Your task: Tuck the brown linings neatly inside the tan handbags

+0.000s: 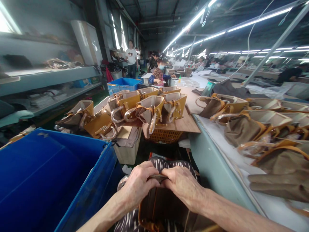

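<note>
A brown handbag [166,206] with orange trim lies on the lap, over black-and-white patterned cloth [156,164]. My left hand [138,183] pinches a folded dark brown edge of this bag between thumb and fingers. Close beside it, my right hand [182,185] grips the same edge, thumb and fingers pressed together. The fingertips of both hands nearly meet there. Beside my left wrist shows a plastic-wrapped loop [122,182], partly hidden, that looks like a bag handle. My forearms cover part of the bag's sides.
At left stands a big blue bin [55,161]. Ahead, several tan-and-brown handbags [149,103] rest on a board [190,122] above an orange basket [166,136]. More brown bags [251,129] line the table [217,161] at right. People [131,58] are farther back.
</note>
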Demonstrator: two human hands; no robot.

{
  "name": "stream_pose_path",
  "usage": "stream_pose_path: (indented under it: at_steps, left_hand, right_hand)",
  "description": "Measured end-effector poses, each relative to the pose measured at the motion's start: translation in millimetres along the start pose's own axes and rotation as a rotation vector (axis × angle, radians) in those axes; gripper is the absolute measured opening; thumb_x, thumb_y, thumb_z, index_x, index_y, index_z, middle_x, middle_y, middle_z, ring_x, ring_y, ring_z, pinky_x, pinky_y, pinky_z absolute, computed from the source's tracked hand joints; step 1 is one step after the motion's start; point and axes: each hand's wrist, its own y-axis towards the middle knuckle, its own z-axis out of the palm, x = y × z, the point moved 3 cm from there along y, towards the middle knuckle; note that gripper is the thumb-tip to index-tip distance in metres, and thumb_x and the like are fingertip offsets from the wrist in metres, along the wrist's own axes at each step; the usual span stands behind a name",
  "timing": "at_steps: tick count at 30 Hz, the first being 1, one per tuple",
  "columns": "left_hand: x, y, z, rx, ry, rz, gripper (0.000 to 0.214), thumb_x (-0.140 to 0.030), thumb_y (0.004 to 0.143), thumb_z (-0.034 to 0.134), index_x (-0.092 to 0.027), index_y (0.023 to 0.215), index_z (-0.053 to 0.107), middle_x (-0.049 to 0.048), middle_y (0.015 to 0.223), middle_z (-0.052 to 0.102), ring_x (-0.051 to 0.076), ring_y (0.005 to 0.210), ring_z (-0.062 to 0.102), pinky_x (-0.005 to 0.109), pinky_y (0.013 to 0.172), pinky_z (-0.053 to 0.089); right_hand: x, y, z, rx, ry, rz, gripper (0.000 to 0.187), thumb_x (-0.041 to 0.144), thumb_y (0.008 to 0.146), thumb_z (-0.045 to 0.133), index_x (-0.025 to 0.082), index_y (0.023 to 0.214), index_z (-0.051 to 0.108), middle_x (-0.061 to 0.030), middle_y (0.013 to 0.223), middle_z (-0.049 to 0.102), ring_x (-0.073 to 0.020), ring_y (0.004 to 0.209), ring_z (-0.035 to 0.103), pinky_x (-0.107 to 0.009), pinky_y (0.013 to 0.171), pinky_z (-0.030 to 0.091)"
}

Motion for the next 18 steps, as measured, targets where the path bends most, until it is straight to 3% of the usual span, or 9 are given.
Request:
stream_pose_path:
  at_steps: [7,13,18]
  left_hand:
    - [7.4,0.9,4.3,-0.059,-0.174,-0.153,0.007,-0.011,0.064,0.058,-0.015,0.062,0.064,-0.0027,0.071,0.051,0.011,0.069,0.049,0.02,0.061,0.034]
    - [14.7,3.7,6.8,-0.095,-0.262,-0.226,0.005,-0.01,0.058,0.061,-0.014,0.06,0.062,-0.0052,0.062,0.05,0.009,0.061,0.044,0.021,0.056,0.031]
    - [21.4,3.9,9.0,-0.074,-0.308,-0.324,0.005,-0.012,0.056,0.063,-0.013,0.06,0.062,-0.0065,0.055,0.046,0.009,0.054,0.038,0.022,0.051,0.026]
  right_hand:
    - [7.7,-0.1,-4.9,0.028,0.014,0.041,0.024,0.016,0.082,0.046,0.019,0.071,0.066,-0.0043,0.072,0.07,-0.0149,0.069,0.063,-0.024,0.057,0.031]
    - [3.5,1.0,-1.1,0.018,0.056,-0.049,0.027,0.022,0.084,0.046,0.018,0.063,0.062,-0.0018,0.063,0.066,-0.0123,0.06,0.059,-0.023,0.055,0.029]
    - [2.3,1.7,4.2,0.023,0.077,-0.044,0.025,0.022,0.083,0.046,0.018,0.064,0.062,-0.0008,0.063,0.065,-0.0121,0.061,0.057,-0.023,0.055,0.028]
